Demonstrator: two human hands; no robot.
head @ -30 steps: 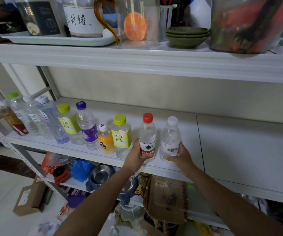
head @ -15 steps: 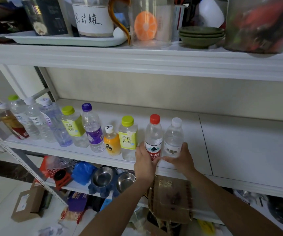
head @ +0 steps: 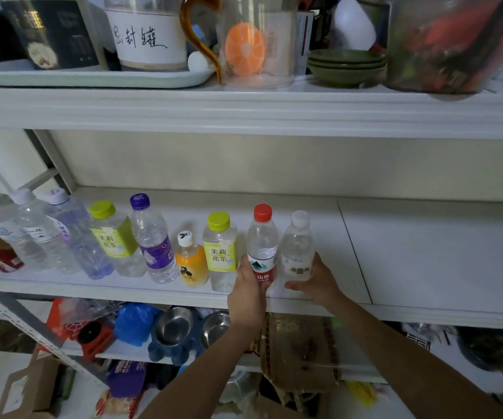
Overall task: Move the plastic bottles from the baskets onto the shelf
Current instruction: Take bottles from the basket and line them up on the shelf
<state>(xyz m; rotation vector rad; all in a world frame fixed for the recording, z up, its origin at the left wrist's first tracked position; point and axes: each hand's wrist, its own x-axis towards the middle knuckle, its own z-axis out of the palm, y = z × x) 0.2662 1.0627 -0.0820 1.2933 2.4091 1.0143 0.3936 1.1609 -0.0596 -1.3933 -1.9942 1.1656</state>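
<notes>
1. The shelf (head: 425,252) carries a row of upright bottles along its left half.
2. The left hand (head: 248,293) grasps the red-capped bottle (head: 261,246); the right hand (head: 316,279) cups the white-capped bottle (head: 296,246).
3. Both bottles look light, thin-walled and squashy; the labelled waist is the best place to hold.

A red cap and red-and-white label are seen on one clear bottle (head: 261,249), a white cap on its neighbour (head: 297,246). Lime caps and yellow-green labels mark two tea bottles (head: 220,252). The shelf (head: 425,255) is white.
</notes>
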